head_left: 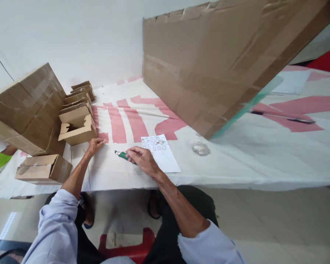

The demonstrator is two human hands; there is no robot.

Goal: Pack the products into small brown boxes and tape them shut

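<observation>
Centre: right hand (143, 158) was clamped on the green cutter (123, 155), left of the paper (169, 161) | Centre-left: left hand (94, 147) was apart, fingertips bunched, contents unclear | Handling: blade pointed leftward, so firm grip and well-separated fingers mattered.

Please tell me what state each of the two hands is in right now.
Left hand: empty or pinching something tiny, cannot be told.
Right hand: closed around a green utility knife.
</observation>
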